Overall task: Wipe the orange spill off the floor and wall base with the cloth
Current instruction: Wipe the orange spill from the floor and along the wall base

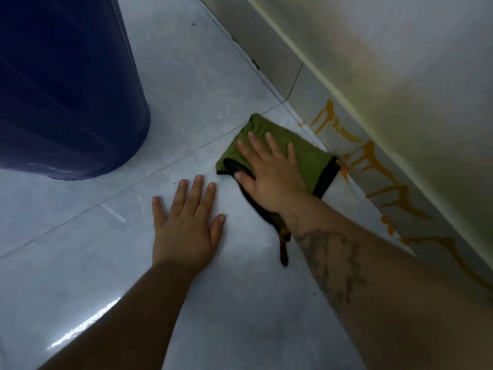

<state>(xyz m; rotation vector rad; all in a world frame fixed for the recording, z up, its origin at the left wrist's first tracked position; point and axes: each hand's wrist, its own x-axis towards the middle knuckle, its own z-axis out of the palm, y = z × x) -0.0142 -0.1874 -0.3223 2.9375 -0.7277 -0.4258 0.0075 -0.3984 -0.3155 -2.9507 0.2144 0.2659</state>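
A green cloth (312, 158) with a dark edge lies flat on the grey tiled floor, right against the wall base. My right hand (269, 172) presses down on it with fingers spread and the thumb hooked under its near edge. Orange spill (373, 161) runs in streaks and drips along the tiled wall base (296, 78), and a few orange marks (345, 173) sit on the floor at the cloth's right end. My left hand (186, 220) rests palm down on the bare floor to the left of the cloth, holding nothing.
A large dark blue barrel (64, 81) stands on the floor at the upper left. The pale wall (400, 49) rises above the skirting on the right. Glossy grey floor tiles (186, 89) stretch between the barrel and the wall.
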